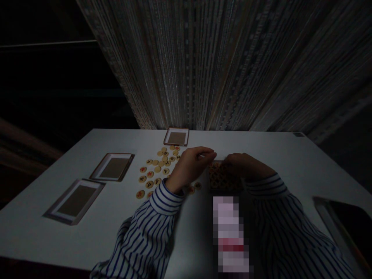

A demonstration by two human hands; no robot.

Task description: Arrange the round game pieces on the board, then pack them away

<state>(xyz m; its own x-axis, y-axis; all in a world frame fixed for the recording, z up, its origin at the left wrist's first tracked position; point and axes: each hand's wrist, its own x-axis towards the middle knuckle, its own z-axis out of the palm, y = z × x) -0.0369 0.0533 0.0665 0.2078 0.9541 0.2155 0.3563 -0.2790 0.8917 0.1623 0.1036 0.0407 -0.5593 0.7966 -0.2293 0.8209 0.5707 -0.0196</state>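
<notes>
Round wooden pieces (157, 169) with red or black characters lie scattered on the white table, left of centre. My left hand (193, 164) hovers between them and a box (225, 182) filled with similar pieces, its fingers bent and drawn together near the box's back left corner. Whether a piece sits between those fingertips is too dark to tell. Over the back right part of the box is my right hand (247, 166), with curled fingers pointing down at the pieces inside. Its fingertips are in shadow, and anything they hold is hidden.
Two flat framed trays (112, 167) (74, 201) lie at the left of the white table (116, 236). A smaller one (177, 136) is at the back edge. A dark object (345, 228) rests at the right. Striped string curtains (203, 69) hang behind.
</notes>
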